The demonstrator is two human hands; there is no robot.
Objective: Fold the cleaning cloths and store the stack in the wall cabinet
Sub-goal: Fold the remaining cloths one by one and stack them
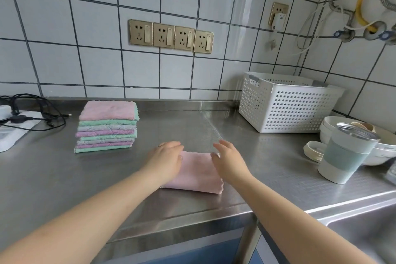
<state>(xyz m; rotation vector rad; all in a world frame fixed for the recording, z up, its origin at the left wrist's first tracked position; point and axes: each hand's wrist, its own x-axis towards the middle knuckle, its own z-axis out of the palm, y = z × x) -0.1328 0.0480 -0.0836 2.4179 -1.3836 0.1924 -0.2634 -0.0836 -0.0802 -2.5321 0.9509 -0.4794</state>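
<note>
- Hands: your left hand (166,159) and right hand (228,162) lie relaxed and flat-fingered on the folded pink cloth (197,172), clasping nothing.
- Stack of folded cloths (107,127) sits beyond your left hand, well apart.
- White basket (285,104) stands beyond your right hand.

Pink cloth (196,172); pink, green (some lilac) stack (107,126); white perforated basket (285,109).

1. A folded pink cloth (196,172) lies flat between and under both hands.
2. A tidy stack of folded cloths (107,127), pink, green and grey, sits beyond and left of the left hand.
</note>
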